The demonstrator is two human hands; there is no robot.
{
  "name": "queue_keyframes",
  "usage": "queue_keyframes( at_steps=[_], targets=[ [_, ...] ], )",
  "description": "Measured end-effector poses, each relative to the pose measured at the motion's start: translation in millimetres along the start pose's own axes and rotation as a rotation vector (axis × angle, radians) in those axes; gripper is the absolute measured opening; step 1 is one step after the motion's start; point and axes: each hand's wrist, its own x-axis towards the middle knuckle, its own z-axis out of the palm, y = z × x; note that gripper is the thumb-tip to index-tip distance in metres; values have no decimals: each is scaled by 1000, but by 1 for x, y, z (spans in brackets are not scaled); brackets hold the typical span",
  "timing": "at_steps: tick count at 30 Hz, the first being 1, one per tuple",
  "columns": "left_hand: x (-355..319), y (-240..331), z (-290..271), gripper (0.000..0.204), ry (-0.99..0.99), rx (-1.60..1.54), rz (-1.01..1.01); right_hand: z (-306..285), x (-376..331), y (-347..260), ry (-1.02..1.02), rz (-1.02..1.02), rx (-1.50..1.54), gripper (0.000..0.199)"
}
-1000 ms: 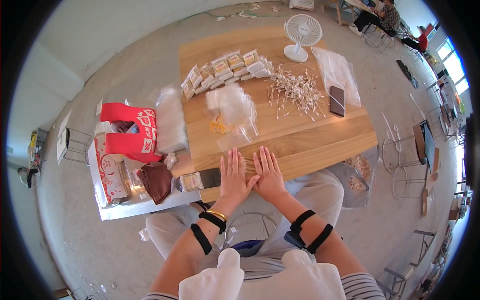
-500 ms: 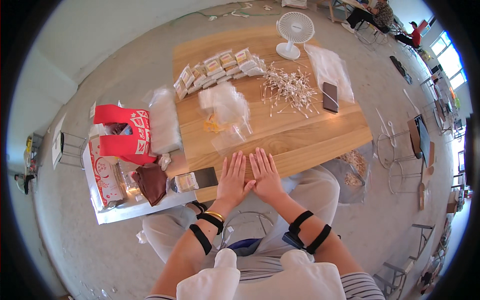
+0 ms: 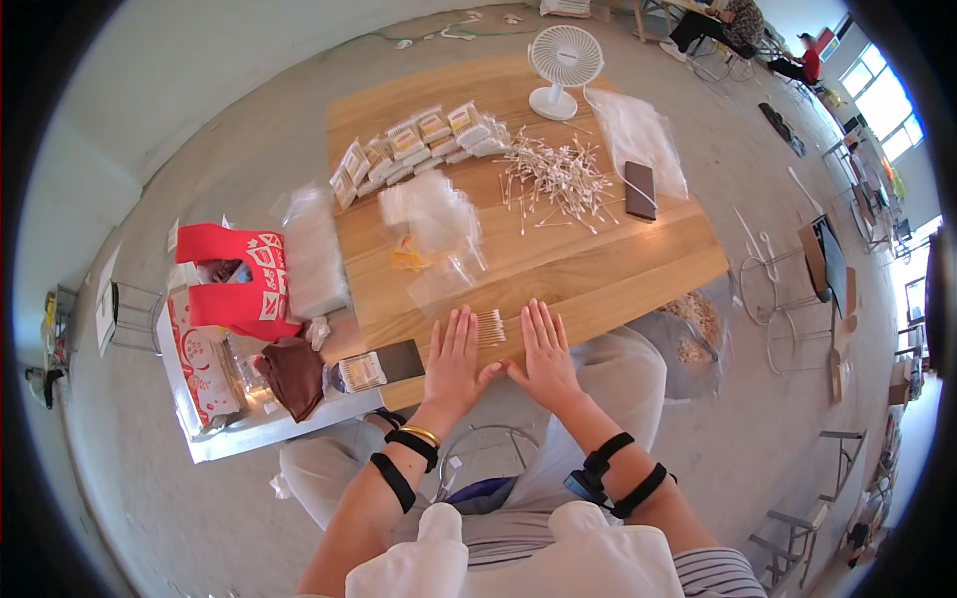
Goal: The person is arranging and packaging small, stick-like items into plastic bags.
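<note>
A small row of cotton swabs [image 3: 489, 327] lies side by side on the wooden table near its front edge. My left hand [image 3: 457, 359] rests flat along the left of the row, fingers straight. On the other side, my right hand [image 3: 547, 357] lies flat too, a small gap between it and the swabs. Both thumbs point inward and their tips nearly meet below the row. Farther off, a loose heap of cotton swabs [image 3: 560, 179] spreads over the table. Clear plastic bags [image 3: 434, 211] lie in front of my hands, with small yellow pieces [image 3: 410, 254] beside them.
Filled swab packs [image 3: 407, 143] are stacked at the far left of the table [image 3: 618, 269]. A white fan [image 3: 565, 60], a dark phone [image 3: 640, 189] and plastic sheeting [image 3: 653, 140] stand or lie at the far right. Left are a red bag [image 3: 249, 284] and a swab pack [image 3: 362, 372].
My hands have moved apart, the left slightly left and the right slightly right. The row of swabs between them now shows more fully. The whole view has shifted a little.
</note>
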Motion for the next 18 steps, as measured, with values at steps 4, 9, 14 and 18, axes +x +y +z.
queue_keyframes(
  at_steps=[4, 9, 14, 18],
  targets=[
    [2, -2, 3, 91, 35, -13, 22, 11, 12, -7, -18, -45, -38, 92],
    [2, -1, 4, 93, 23, 3, 10, 13, 24, -5, 14, -65, -15, 89],
    [-1, -4, 5, 91, 40, -49, 19, 4, 18, -3, 7, -36, 117, 89],
    [-3, -9, 2, 90, 143, -264, -3, 1, 6, -8, 10, -50, 62, 90]
  ],
)
